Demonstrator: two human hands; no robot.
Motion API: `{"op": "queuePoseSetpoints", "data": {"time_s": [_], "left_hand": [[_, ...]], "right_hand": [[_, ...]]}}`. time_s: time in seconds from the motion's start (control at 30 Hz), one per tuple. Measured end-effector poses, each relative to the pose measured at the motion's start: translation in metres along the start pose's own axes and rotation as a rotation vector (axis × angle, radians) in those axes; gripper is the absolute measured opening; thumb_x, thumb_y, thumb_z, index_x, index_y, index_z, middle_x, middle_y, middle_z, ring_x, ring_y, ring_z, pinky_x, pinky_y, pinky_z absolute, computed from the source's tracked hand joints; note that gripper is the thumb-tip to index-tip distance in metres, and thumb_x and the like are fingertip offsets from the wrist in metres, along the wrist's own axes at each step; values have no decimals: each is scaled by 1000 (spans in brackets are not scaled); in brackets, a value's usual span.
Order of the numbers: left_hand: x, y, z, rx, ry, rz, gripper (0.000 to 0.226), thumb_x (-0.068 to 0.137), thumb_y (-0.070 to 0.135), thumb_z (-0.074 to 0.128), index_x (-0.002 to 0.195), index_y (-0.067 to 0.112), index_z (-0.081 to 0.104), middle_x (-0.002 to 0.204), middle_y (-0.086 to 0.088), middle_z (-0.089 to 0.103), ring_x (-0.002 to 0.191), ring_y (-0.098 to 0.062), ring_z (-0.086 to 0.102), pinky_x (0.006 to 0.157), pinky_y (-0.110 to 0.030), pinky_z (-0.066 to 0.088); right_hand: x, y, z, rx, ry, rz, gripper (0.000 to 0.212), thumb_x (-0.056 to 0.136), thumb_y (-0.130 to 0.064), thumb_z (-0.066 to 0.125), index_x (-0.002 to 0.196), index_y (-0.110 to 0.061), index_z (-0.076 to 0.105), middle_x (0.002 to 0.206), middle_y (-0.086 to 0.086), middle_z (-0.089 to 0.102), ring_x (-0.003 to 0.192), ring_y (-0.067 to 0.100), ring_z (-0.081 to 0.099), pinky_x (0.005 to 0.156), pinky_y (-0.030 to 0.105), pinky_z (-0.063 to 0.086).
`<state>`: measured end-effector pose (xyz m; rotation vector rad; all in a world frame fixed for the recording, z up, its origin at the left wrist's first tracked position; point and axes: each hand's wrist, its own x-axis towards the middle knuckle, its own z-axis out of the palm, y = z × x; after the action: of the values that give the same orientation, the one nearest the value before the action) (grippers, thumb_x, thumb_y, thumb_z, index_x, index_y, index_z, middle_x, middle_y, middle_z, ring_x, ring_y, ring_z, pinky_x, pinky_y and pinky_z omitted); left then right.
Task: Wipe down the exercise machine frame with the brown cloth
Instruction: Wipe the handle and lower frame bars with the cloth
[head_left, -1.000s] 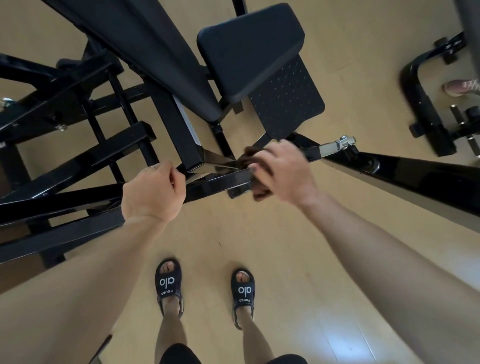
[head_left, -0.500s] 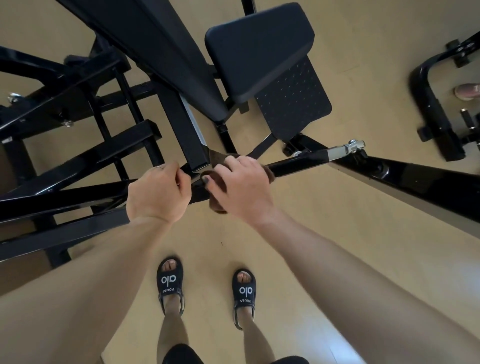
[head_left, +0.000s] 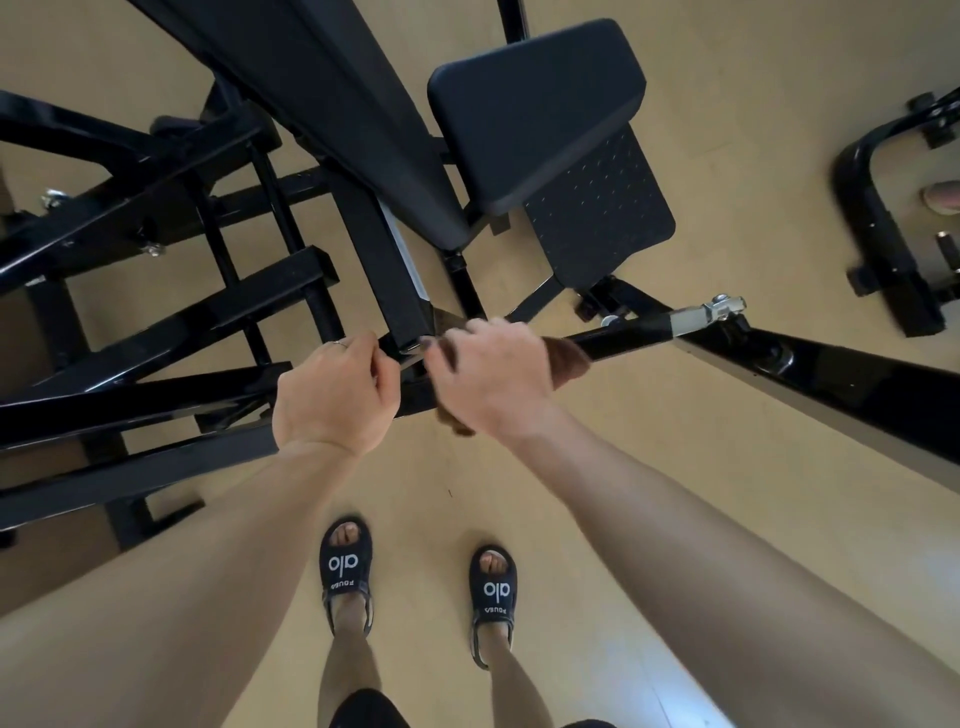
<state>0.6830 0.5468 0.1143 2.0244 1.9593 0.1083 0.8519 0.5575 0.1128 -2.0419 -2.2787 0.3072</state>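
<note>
The brown cloth (head_left: 563, 358) is gripped by the right hand (head_left: 491, 376), whose fingers are curled over it and over a black bar of the exercise machine frame (head_left: 623, 332). The cloth is wrapped round this bar; one end shows at the hand's 2 o'clock side, another tuft hangs out below at 6 o'clock. The left hand (head_left: 332, 395) lies just beside the right, at its 9 o'clock, with fingers curled round a frame member near the junction of the beams; no cloth is held by it. A ring is seen on one finger. From the cloth, the bar runs on toward 2 o'clock to a silver fitting (head_left: 719, 309). A padded seat (head_left: 535, 104) is seen at 12 o'clock. Two black sandals (head_left: 345, 564) are planted on the tan floor (head_left: 727, 78) at 6 o'clock.
</note>
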Motion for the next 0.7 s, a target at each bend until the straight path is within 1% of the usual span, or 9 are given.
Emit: {"op": "queuePoseSetpoints", "data": {"time_s": [0.1,0.17,0.23,0.3,0.37,0.43,0.5,0.6,0.7], "left_hand": [[0,2,0,18,9,-29,29,103,33,39,80,19,51,66,3,52,56,-21,50,55,-37,49],[0,0,1,12,9,-39,27,102,30,42,80,18,52,65,3,51,55,-21,50,55,-38,51],[0,-2,0,-6,4,-43,26,102,27,44,80,17,54,63,4,50,53,-20,48,55,-39,52],[-1,0,-2,-11,-8,-39,25,102,27,44,82,17,55,64,3,52,54,-21,51,56,-40,54],[0,1,-2,-1,-13,-38,24,102,27,44,84,17,57,66,2,53,55,-21,52,55,-40,54],[0,-1,-1,3,-9,-36,24,102,28,44,83,18,57,65,3,52,54,-20,51,53,-38,53],[0,-2,1,6,-5,-25,24,101,27,44,83,19,56,63,4,51,52,-18,49,51,-37,52],[0,-3,3,14,4,-25,24,101,28,44,81,20,55,62,5,49,51,-16,47,50,-36,51],[0,-3,4,22,4,-31,25,101,29,44,80,20,54,62,5,49,52,-17,48,51,-37,52]], "right_hand": [[0,-20,9,13,20,-76,59,105,-50,31,65,-27,67,59,-8,55,54,16,51,55,31,35],[-3,1,7,31,90,-147,51,104,-49,36,71,-26,68,63,-9,56,55,13,46,57,28,30],[-5,46,3,11,185,-173,48,104,-49,38,75,-23,67,68,-7,57,62,11,38,64,27,26],[-5,100,-4,-44,238,-130,50,105,-48,38,77,-19,69,71,-3,60,67,12,35,66,28,26],[-6,130,-10,-44,245,1,48,104,-44,42,77,-16,70,71,-1,58,68,15,37,67,31,32],[-6,120,-6,-22,287,157,46,102,-41,46,72,-14,68,68,-2,55,67,18,39,70,33,33],[-7,83,2,-4,352,212,45,101,-39,47,68,-15,66,66,1,56,67,19,36,71,34,29],[-15,17,20,82,325,115,46,104,-41,44,72,-18,66,69,-1,57,69,19,37,74,36,34],[-16,-5,25,116,270,-33,48,106,-46,36,81,-21,69,76,-3,61,74,19,50,79,35,39]]}}
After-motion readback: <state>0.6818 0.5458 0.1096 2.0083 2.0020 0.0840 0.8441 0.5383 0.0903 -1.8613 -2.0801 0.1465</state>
